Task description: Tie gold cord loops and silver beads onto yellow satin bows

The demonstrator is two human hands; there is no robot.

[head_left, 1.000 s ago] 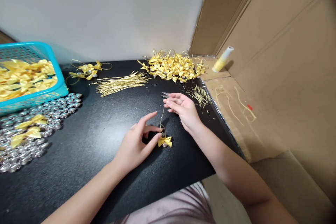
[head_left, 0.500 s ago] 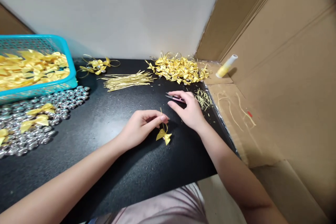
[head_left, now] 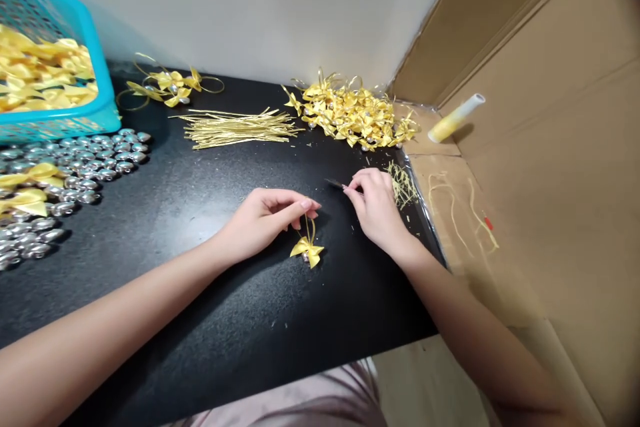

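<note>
My left hand [head_left: 273, 217] pinches the gold cord loop of a yellow bow ornament [head_left: 307, 251]. The bow hangs just below the fingertips, with a small silver bell or bead at its middle. To the right, my right hand [head_left: 376, 201] is closed around a pair of thread snips [head_left: 336, 183]. Their dark blades point left toward the other hand, and the handles are mostly hidden by the fingers. Beside that hand lies a small heap of cord clippings [head_left: 401, 185].
A pile of finished-looking bow ornaments [head_left: 353, 113] sits at the back right, near a bundle of gold cords [head_left: 240, 128] and a few looped bows [head_left: 173, 85]. At left are a blue basket [head_left: 103, 90] of yellow bows and many silver beads [head_left: 107, 157]. A tube [head_left: 456, 119] stands on cardboard.
The snips have turned in my right hand, which now covers their pink handles. The cord end that stuck up above my left fingertips no longer shows. The head view has shifted and tilted.
</note>
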